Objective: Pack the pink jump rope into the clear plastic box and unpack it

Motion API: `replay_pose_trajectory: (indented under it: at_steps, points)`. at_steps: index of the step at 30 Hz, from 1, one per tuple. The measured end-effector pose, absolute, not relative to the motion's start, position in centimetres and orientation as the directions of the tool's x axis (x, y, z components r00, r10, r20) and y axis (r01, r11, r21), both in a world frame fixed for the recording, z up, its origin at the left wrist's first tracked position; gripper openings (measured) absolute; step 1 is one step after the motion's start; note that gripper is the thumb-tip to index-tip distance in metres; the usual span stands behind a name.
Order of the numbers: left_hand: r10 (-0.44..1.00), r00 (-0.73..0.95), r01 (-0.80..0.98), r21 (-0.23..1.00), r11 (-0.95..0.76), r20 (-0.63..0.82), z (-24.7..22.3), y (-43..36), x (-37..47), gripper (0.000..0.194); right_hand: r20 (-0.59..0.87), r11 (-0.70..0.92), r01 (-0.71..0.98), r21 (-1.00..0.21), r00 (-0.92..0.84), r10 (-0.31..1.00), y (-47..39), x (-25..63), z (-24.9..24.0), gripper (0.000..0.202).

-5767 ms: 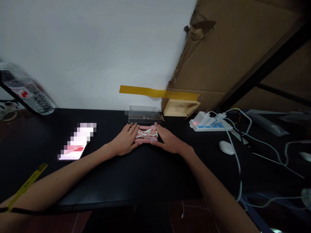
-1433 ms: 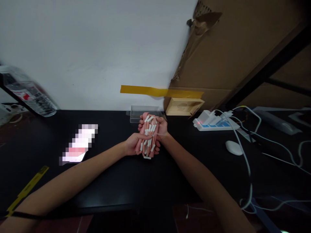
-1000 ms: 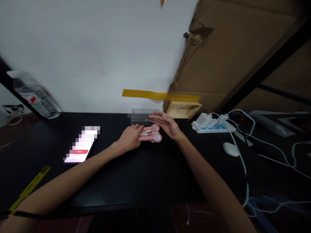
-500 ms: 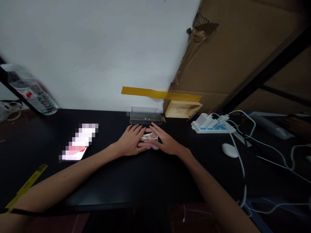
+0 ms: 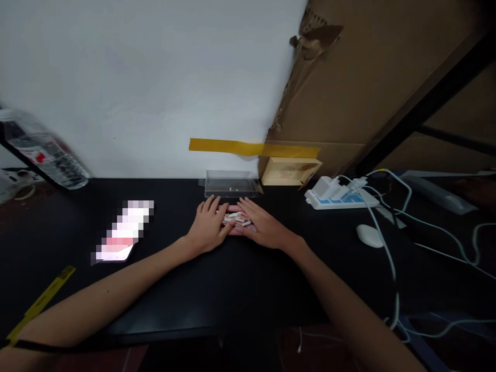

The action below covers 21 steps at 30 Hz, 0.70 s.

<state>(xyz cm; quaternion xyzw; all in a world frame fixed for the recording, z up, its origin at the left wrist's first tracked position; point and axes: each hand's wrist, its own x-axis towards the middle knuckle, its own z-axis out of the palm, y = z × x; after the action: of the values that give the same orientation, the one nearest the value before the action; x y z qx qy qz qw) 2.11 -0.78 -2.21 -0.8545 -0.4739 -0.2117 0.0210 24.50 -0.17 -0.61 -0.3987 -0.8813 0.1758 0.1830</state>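
A small pink object (image 5: 234, 232) lies flat on the black desk between my hands. In its middle are several short white pieces (image 5: 235, 215), too small to name, with pink showing among them. My left hand (image 5: 206, 227) lies over its left end, fingers stretched forward and the thumb reaching the white pieces. Over the right end rests my right hand (image 5: 268, 226), palm down, its fingers straight and its thumb along the near side. Both hands hide the ends of the object. Just behind it stands a clear plastic box (image 5: 231, 183), apart from my fingers.
A lit phone (image 5: 126, 227) lies to the left, and a water bottle (image 5: 50, 157) leans behind it. A shallow wooden box (image 5: 291, 171) stands against the cardboard. On the right are a power strip (image 5: 343, 198), a white mouse (image 5: 369, 235) and loose white cables.
My left thumb has moved up from the near edge toward the white pieces; my right thumb has slid nearer me. The white pieces lie differently. The view has shifted slightly.
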Motion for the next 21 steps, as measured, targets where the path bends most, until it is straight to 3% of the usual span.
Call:
replay_pose_trajectory:
  at_steps: [9, 16, 21]
  points:
    - [0.723, 0.613, 0.617, 0.378, -0.690, 0.320, -1.5, 0.4, 1.3, 0.052, 0.250, 0.618, 0.686, -0.384, -0.567, 0.785, 0.2, 25.6, -1.4, 0.080]
    - [0.704, 0.684, 0.683, 0.171, -0.710, 0.191, -1.0, 0.4, 0.6, 0.064, 0.262, 0.697, 0.643, -0.317, -0.647, 0.716, -0.4, 24.7, -0.7, 0.080]
    - [0.718, 0.652, 0.698, 0.178, -0.694, 0.243, -0.1, 0.6, 0.7, 0.053, 0.251, 0.672, 0.687, -0.275, -0.624, 0.740, -0.7, 24.0, -0.8, 0.083]
